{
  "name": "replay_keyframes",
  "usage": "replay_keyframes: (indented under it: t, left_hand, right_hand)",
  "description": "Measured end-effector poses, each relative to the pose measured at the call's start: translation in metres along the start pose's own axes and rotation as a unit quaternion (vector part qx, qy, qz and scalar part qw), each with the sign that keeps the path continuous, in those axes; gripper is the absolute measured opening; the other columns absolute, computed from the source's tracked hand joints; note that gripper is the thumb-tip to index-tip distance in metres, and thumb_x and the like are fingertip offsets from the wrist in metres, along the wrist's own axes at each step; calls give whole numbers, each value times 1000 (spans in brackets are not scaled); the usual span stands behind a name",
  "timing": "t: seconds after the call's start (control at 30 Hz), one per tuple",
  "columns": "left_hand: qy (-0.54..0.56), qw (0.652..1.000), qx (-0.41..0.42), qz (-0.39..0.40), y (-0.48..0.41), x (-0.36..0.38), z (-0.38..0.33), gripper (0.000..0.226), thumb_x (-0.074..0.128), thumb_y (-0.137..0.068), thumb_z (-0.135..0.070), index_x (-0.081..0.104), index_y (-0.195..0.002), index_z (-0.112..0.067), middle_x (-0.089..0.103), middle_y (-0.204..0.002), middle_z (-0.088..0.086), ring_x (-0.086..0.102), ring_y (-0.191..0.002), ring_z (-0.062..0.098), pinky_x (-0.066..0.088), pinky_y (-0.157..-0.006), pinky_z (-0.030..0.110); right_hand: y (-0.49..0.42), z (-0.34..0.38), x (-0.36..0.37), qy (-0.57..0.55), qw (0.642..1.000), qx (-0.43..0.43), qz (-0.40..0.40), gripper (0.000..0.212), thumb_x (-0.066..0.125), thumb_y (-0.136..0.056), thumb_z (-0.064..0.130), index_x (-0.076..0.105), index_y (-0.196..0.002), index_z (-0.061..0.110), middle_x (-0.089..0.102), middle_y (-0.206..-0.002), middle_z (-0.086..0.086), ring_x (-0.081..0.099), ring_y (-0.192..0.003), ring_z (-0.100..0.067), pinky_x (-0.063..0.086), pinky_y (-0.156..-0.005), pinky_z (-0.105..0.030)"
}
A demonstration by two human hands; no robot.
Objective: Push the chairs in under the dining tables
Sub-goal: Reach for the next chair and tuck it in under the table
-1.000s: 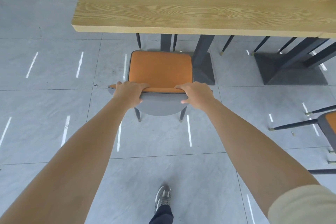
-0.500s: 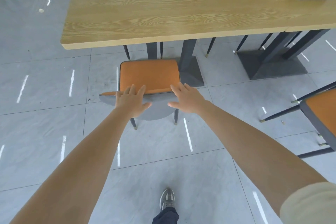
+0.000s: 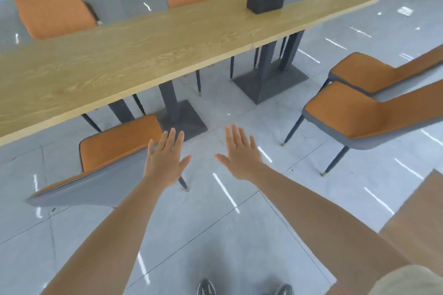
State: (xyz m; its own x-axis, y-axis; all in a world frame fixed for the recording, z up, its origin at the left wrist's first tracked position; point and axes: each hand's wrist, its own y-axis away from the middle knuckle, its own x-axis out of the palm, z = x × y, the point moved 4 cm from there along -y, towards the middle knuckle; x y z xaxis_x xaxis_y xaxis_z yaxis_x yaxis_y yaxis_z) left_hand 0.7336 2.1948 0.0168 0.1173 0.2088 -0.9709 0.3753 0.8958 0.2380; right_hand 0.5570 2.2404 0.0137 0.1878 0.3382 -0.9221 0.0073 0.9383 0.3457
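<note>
The left hand [image 3: 165, 163] and the right hand [image 3: 242, 155] are both held out flat, fingers straight and spread, grasping nothing; the right hand hangs over bare grey floor tiles [image 3: 215, 235], while the left hand overlaps the right corner of the nearest orange chair [image 3: 115, 148], and whether it touches the chair cannot be told. That chair stands with its grey backrest toward the person, its seat front just at the near edge of the long wooden dining table [image 3: 143, 50] and its front legs beneath the top; to the right, a second orange chair [image 3: 354, 117] and a third orange chair [image 3: 359, 72] just behind it stand out on the floor, well apart from the table. A black box [image 3: 265, 2] sits on the table's far end; three more orange chairs line the far side, the leftmost [image 3: 52, 12] close against the top; a corner of another wooden table [image 3: 412, 218] shows at lower right; two shoes [image 3: 206, 287] show at the bottom edge.
</note>
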Motion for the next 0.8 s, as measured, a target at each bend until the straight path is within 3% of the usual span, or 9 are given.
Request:
replay_keyframes:
  t: [0.17, 0.37, 0.53, 0.63, 0.8]
  left_hand:
    - [1, 998, 58, -27, -23, -15, -128, 64, 22, -101, -45, -3, -152, -16, -11, -160, 7, -9, -149, 22, -2, -119, 47]
    - [-19, 989, 141, -39, -55, -34, -307, 65, 21, -101, -45, -5, -152, -15, -10, -160, 8, -7, -149, 24, 1, -118, 50]
    - [-6, 966, 231, -115, -76, -64, -445, 65, 23, -98, -49, 15, -151, -12, 9, -159, 13, 11, -148, 31, 13, -116, 55]
    - [-4, 962, 259, -83, -93, -76, -511, 65, 23, -100, -47, -3, -152, -17, -8, -160, 8, -7, -149, 25, 1, -118, 50]
    - [-7, 953, 289, -93, -137, -90, -598, 66, 24, -100, -48, -4, -152, -19, -7, -161, 7, -7, -149, 25, 0, -118, 50]
  right_hand:
    - [46, -121, -5, -10, 998, 59, 5, 71, 17, -99, 51, -26, -146, 20, -28, -156, -7, -21, -146, -26, -8, -119, -43]
    - [106, -281, -39, -14, 990, 129, -46, 71, 19, -100, 50, -23, -147, 19, -27, -156, -6, -19, -147, -26, -6, -119, -44]
    - [159, -399, -66, -56, 972, 205, -98, 74, 25, -99, 50, -23, -147, 22, -26, -157, -3, -18, -147, -25, -4, -120, -44]
    - [177, -457, -81, -78, 961, 239, -116, 74, 25, -99, 49, -24, -147, 22, -25, -157, -3, -20, -147, -24, -5, -120, -43]
    - [183, -546, -101, -85, 947, 278, -136, 74, 25, -99, 51, -25, -147, 22, -27, -157, -2, -21, -146, -22, -8, -119, -42]
